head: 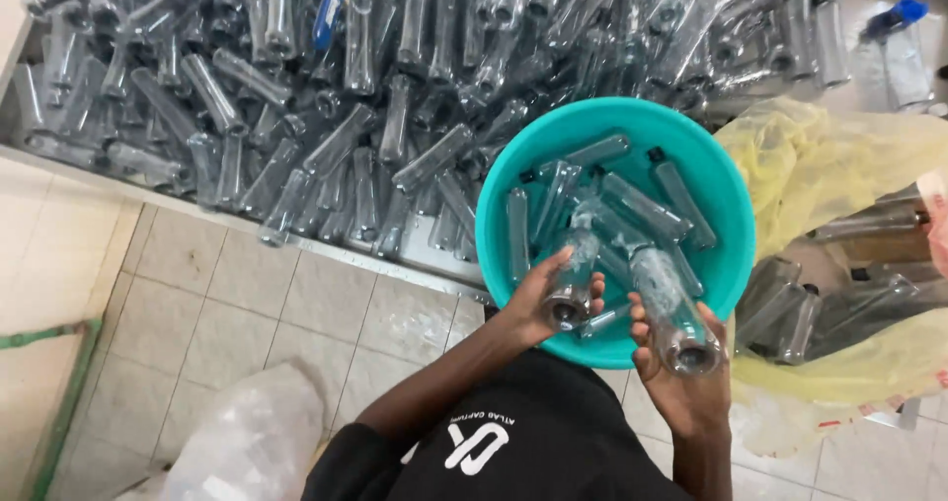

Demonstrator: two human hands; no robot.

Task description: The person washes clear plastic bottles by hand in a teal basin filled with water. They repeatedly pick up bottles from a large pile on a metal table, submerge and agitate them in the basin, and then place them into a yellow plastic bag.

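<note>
Our left hand (538, 299) and right hand (681, 383) each grip a clear bottle above the teal basin (726, 195); a loose grip risks a drop.

Work surface: metal-edged bench (326, 247) across the upper frame; its front lip runs diagonally.
Load on bench: dense heap of clear plastic bottles (296, 96), lying on their sides, overlapping; one blue-capped spray bottle (894, 37) at far right.
Floor: pale tiles (247, 304); a crumpled clear plastic bag (247, 442) lies on it; green pipe (64, 402) at left.
</note>
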